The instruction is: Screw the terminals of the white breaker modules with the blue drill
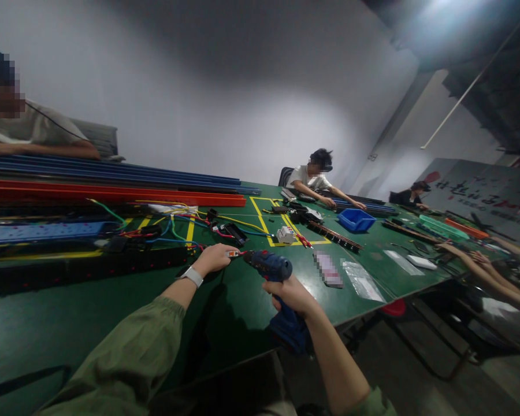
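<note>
My right hand (291, 293) is wrapped round the grip of a blue cordless drill (269, 265), whose nose points left. My left hand (215, 257), with a white wristband, is closed on a small orange and white part (233, 253) held against the drill's tip, just above the green table (69, 323). Coloured wires (177, 228) and black parts lie just beyond my left hand.
Long red (112, 195) and blue (112, 171) rails lie across the table's far left. A white breaker (285, 234), a blue bin (355, 220) and clear bags (364, 281) sit to the right. Other people sit at far left, far middle and right.
</note>
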{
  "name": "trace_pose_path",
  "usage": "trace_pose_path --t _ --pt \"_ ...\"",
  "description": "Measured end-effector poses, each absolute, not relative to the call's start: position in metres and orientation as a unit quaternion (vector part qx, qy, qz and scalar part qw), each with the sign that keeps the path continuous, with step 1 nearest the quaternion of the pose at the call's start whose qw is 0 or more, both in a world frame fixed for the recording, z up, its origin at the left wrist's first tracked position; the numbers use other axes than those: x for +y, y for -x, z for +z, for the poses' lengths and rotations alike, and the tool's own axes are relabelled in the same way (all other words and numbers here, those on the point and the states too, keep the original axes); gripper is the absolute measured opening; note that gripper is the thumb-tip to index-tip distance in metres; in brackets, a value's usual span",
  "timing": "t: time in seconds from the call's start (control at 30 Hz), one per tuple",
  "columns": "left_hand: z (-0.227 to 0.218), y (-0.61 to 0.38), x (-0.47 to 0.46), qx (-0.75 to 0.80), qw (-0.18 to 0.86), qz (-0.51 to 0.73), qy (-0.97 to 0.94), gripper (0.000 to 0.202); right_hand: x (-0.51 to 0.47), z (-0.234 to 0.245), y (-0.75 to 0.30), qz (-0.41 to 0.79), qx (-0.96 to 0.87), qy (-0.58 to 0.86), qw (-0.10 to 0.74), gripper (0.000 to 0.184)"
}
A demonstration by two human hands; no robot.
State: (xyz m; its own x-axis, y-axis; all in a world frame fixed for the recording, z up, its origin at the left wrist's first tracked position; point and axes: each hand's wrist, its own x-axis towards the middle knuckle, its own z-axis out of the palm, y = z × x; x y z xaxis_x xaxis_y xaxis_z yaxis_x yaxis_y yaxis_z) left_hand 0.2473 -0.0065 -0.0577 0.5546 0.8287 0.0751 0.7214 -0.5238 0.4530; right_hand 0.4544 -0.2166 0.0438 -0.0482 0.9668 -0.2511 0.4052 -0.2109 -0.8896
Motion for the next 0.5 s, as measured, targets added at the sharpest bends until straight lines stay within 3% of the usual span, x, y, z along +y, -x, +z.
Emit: trace_pose_path --t 0.2,0.5 --pt "-0.058 -0.248 -0.0068 0.456 0.194 0.142 -0.857 0.052 -0.2166 0.0423 -0.4546 0.468 -0.546 0.621 0.312 0.025" --pt "-0.0583 -0.248 -0.0079 0.447 0.17 0.148 -0.866 0.055 -0.2176 0.0443 -0.4528 0.468 -0.54 0.623 0.318 0.019"
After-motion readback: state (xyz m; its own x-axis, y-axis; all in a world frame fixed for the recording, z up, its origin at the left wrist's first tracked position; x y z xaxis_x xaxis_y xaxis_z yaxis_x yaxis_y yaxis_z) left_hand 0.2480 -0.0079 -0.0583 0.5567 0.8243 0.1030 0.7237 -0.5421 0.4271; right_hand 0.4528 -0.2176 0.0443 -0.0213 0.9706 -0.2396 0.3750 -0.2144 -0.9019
